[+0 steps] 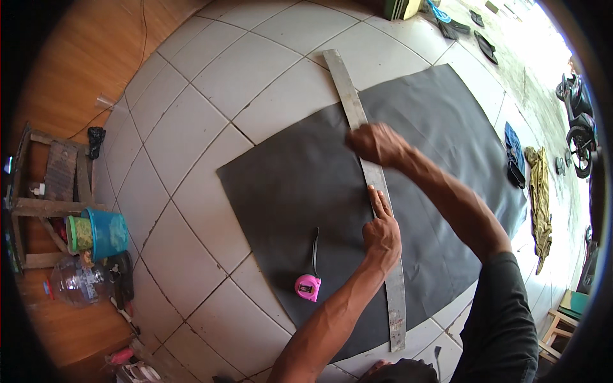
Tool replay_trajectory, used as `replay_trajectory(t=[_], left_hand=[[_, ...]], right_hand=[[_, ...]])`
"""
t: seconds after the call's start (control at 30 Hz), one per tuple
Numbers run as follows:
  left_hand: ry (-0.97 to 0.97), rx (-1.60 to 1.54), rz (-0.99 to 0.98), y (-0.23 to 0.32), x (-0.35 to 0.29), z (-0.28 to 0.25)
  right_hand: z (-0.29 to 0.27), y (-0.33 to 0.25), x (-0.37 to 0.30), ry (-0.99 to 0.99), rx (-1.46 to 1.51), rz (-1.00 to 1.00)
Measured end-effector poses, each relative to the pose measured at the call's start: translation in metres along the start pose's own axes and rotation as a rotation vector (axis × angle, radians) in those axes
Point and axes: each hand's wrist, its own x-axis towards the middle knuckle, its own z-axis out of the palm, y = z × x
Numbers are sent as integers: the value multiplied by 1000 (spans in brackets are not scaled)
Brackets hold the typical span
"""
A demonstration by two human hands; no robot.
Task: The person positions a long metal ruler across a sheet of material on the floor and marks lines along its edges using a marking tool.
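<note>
A large sheet of dark grey, leather-like material lies on the tiled floor. Across it runs a long metal straightedge, reaching past the sheet at both ends. My left hand presses on the straightedge near its middle, two fingers stretched along the metal and the others bent under. Farther up, my right hand is closed in a fist over the straightedge, slightly blurred; whatever it holds is hidden. A pink tape measure with a black strap rests on the sheet, left of my left forearm.
At the left stand a wooden stool, a blue bucket and a clear plastic bottle. Blue folded cloth and olive cloth lie to the right. Sandals and a motorcycle are at the far right.
</note>
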Motion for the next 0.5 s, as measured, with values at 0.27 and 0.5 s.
replay_trajectory(t=[0.27,0.5], left_hand=[[-12,-103,10,10,1,-8],[30,-53,51,13,9,8]], right_hand=[[-12,7,-9,-62,159,57],[5,38,14,128,24,144]])
